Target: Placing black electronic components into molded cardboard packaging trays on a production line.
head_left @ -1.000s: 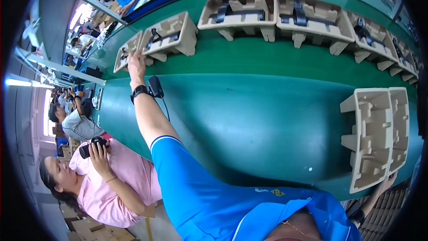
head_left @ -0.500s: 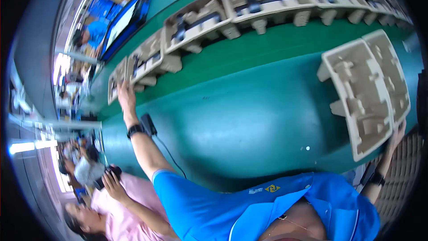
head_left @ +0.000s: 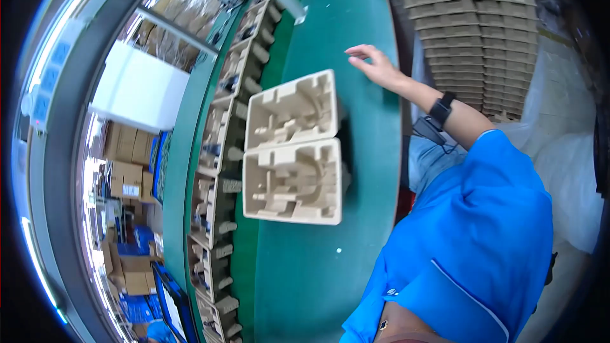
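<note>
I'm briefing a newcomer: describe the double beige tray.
Find the green table. In the picture, right of the row of trays, below-left of the right hand, lies the double beige tray. Unlike several row trays holding dark parts, it shows two bare compartments.

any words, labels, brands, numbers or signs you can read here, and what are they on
No text is readable.
White label on a cardboard box: too small to read.
Pale marks on the blue packages: too small and blurred.
Small pale mark on the blue shirt: too small to tell whether it is text.
Pair of tan trays: no lettering I can make out.
</note>
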Demonstrator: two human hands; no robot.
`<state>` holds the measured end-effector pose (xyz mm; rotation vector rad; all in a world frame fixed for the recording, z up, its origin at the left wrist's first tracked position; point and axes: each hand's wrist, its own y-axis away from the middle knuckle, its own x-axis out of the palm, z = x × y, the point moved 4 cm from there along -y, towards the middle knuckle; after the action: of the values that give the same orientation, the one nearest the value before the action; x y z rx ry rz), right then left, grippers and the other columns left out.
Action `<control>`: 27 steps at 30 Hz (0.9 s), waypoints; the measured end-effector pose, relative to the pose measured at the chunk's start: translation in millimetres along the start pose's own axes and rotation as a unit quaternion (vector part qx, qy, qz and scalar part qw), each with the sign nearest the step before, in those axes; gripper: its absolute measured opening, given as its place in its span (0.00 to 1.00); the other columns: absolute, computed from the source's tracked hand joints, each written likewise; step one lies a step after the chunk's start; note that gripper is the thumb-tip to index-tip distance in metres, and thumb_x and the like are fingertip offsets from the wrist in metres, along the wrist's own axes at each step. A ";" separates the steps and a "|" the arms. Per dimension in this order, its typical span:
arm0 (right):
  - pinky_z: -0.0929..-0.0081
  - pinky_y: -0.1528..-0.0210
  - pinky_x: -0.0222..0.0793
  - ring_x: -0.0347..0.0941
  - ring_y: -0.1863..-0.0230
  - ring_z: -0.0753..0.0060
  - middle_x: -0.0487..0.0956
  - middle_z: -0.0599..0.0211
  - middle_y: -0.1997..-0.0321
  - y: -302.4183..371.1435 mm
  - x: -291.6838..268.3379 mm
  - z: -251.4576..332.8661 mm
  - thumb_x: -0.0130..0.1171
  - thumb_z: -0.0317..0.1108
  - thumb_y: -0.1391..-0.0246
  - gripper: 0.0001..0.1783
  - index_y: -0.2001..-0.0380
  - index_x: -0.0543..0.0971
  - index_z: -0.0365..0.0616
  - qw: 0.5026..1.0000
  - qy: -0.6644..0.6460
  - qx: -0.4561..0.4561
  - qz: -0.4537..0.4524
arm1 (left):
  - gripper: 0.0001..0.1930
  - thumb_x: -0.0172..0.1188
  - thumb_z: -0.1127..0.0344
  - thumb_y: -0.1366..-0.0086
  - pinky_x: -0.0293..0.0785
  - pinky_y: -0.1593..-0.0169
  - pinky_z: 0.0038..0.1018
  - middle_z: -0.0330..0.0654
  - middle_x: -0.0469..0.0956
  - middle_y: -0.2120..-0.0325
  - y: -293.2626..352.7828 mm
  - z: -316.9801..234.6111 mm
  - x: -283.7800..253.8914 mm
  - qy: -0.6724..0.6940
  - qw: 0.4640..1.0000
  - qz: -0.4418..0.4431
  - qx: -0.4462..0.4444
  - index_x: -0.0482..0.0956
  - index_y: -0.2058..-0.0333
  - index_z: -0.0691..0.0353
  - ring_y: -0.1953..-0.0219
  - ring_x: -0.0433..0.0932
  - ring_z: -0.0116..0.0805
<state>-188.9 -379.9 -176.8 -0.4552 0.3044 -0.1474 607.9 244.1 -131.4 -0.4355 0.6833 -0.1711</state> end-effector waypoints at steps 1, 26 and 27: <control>0.71 0.49 0.69 0.71 0.50 0.70 0.75 0.62 0.54 -8.9 -12.8 6.5 0.57 0.38 0.41 0.15 0.52 0.77 0.45 1.000 0.011 -0.005 -0.007 | 0.27 0.41 0.52 0.27 0.60 0.38 0.38 0.48 0.62 0.37 7.5 -0.2 15.1 -0.126 0.964 0.206 -0.106 0.60 0.36 0.60 0.39 0.62 0.51; 0.66 0.48 0.69 0.71 0.48 0.61 0.74 0.57 0.48 362.0 -318.0 -435.2 0.47 0.36 0.40 0.16 0.53 0.77 0.41 0.688 0.000 0.636 -0.351 | 0.28 0.43 0.50 0.30 0.58 0.35 0.46 0.50 0.63 0.38 -620.3 -615.6 -630.0 0.553 0.720 -0.176 0.380 0.59 0.35 0.54 0.37 0.63 0.46; 0.64 0.46 0.68 0.70 0.46 0.58 0.74 0.56 0.46 377.4 -315.5 -460.7 0.46 0.37 0.40 0.17 0.53 0.77 0.41 0.669 0.006 0.653 -0.355 | 0.28 0.39 0.46 0.29 0.56 0.34 0.46 0.48 0.62 0.38 -635.4 -626.9 -635.4 0.564 0.725 -0.180 0.353 0.59 0.35 0.52 0.36 0.62 0.45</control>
<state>-607.5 -167.8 -660.5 0.9214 -0.0455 -1.0630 -289.3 -347.9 81.1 0.3732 1.6417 -1.0985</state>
